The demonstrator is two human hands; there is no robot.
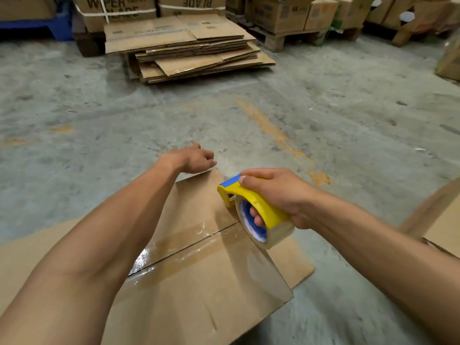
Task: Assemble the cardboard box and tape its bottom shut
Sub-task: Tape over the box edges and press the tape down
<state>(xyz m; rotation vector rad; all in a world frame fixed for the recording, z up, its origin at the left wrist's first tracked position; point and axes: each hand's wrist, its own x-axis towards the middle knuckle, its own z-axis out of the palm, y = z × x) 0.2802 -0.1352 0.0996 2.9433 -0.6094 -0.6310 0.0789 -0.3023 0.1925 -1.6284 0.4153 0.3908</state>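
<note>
Clear tape already bridges the cardboard box (199, 282) bottom seam. Right hand (281, 195) grips the tape dispenser (251, 210) at the seam's end; left hand (196, 158), fingers curled, steadies the far edge. Cutting remains.

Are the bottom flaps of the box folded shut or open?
Shut. The two flaps lie flat and meet at a seam, with clear tape along it. The right hand holds the tape dispenser there.

Even, dim light; glare on tape strip (174, 247); wide-angle bending, blur at right edge.
</note>
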